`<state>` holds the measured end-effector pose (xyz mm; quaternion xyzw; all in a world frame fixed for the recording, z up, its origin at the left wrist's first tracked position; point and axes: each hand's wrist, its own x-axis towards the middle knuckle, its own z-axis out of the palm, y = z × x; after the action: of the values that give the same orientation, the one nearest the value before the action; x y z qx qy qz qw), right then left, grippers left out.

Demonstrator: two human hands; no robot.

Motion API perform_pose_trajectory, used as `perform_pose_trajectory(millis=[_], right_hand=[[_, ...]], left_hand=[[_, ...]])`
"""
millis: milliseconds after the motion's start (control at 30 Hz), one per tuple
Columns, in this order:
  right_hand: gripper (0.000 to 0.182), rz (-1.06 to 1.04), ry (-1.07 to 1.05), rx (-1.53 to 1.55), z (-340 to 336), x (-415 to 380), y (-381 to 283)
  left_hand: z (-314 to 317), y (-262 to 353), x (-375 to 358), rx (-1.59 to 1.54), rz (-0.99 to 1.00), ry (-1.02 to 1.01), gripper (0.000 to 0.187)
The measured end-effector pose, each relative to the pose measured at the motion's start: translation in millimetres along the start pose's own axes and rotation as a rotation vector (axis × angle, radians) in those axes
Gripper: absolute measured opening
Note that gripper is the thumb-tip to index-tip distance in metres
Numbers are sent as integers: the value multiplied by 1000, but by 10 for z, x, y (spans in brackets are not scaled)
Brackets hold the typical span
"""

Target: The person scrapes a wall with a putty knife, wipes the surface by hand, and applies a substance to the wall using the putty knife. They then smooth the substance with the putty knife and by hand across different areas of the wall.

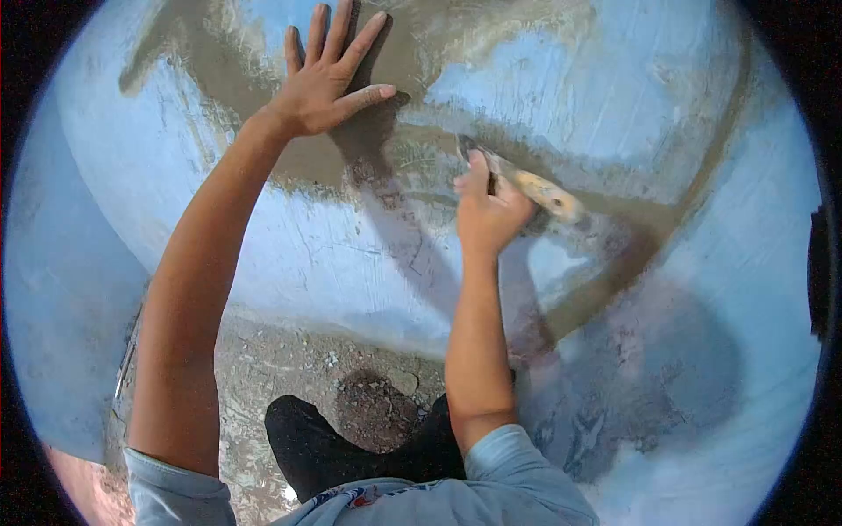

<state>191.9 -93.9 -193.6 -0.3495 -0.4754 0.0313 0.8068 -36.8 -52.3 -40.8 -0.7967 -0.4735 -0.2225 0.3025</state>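
My right hand (pixel 493 210) grips a putty knife by its worn yellowish handle (pixel 548 195), which has a hole near its end. The thin grey blade (pixel 467 147) points up and left, at the wall, and the tool is blurred by motion. Under it runs a brownish-grey smeared band (pixel 627 209) across the blue wall (pixel 544 88). Further up and left, my left hand (pixel 326 88) lies flat with fingers spread over a broad brown-grey patch (pixel 215 66), holding nothing.
Scratched, peeling blue paint surrounds the smeared areas. Below the wall, the ground (pixel 254 359) is rough, with loose rubble (pixel 377 408) between my dark-trousered knees (pixel 307 438). A thin rod-like thing (pixel 125 364) is at the lower left. Arm shadows fall across the wall.
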Motion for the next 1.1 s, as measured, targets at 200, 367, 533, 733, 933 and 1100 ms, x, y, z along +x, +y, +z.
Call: perform_pose_trajectory(millis=[200, 367, 533, 733, 933, 1100], right_hand=[[22, -277, -39, -217, 285, -146, 103], [13, 307, 121, 265, -118, -202, -35], [16, 289, 143, 154, -646, -223, 73], [17, 263, 145, 134, -824, 234, -82], [14, -22, -39, -69, -576, 371, 85], [18, -139, -152, -267, -664, 496, 114]], left_hand=[[15, 60, -22, -42, -20, -1, 105], [344, -160, 24, 54, 164, 380, 83], [344, -162, 26, 28, 163, 375, 88], [360, -166, 35, -26, 177, 405, 84], [349, -151, 31, -31, 165, 398, 86], [368, -151, 26, 20, 188, 384, 87]])
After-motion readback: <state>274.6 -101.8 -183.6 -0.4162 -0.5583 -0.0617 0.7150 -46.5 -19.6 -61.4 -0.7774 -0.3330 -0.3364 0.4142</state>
